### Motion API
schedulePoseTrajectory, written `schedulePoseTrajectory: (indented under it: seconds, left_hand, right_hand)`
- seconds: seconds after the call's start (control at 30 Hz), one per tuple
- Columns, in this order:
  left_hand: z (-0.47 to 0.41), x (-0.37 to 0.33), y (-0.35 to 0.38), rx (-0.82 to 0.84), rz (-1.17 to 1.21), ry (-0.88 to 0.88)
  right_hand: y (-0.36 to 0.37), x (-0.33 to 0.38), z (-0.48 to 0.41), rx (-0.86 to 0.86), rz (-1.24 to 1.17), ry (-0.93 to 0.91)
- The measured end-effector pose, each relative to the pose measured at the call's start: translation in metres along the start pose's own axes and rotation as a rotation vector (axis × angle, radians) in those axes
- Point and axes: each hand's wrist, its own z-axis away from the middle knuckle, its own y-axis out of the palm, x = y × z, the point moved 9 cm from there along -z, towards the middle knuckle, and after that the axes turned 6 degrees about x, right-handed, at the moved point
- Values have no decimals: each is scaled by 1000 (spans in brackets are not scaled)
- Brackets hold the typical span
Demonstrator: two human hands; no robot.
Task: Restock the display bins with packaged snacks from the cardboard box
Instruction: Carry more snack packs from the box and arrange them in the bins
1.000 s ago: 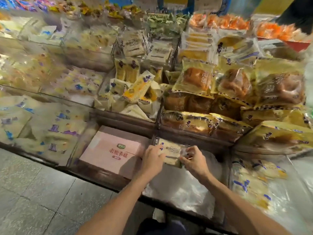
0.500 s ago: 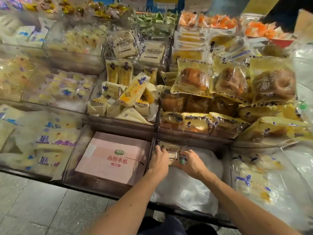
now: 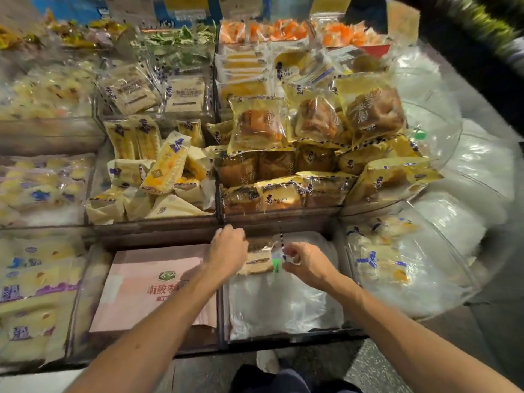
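I see speckled grey floor (image 3: pixel 368 373) at the bottom of my view. A blue board (image 3: pixel 68 8) stands at the back left, and the upper right corner is dark and blurred.

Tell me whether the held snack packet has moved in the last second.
Yes. Against the pink box beside it, the snack packet has shifted slightly away from the person, toward the bin's back wall.

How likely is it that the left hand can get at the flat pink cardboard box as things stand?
Probably yes: the flat pink cardboard box lies uncovered in the bin beside the left hand. But that hand's fingers grip a clear-wrapped snack packet, so it would have to let go first.
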Motion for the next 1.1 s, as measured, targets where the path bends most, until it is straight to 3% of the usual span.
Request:
schedulePoseTrajectory:
  seconds: [0.1,0.2,0.4,0.53,0.67,0.93,1.1]
  left_hand:
    - [8,-19,-35,-9,104,30]
    - [27,-82,-63,-42,103,208]
    - [138,-302,-36,65,72,750]
    - [276,-446,47,243,31,1123]
    - [385,-548,166,489,-87,1307]
    - [525,-678,374,843,-209,1382]
    - [575,-768,468,945,-296,1448]
  right_hand:
    - [-27,-1,38,-101,-49,-33]
    - [-66,-20,97,-271,-69,0]
    - [-91,-134,299,-632,-187,243]
    - [-53,-226,461,-808,-293,488]
    - [-9,-299,612,-945,-334,757]
    - [57,-420,814,-1104,-533,1168]
    - [77,-514,887,-1084,-638,1347]
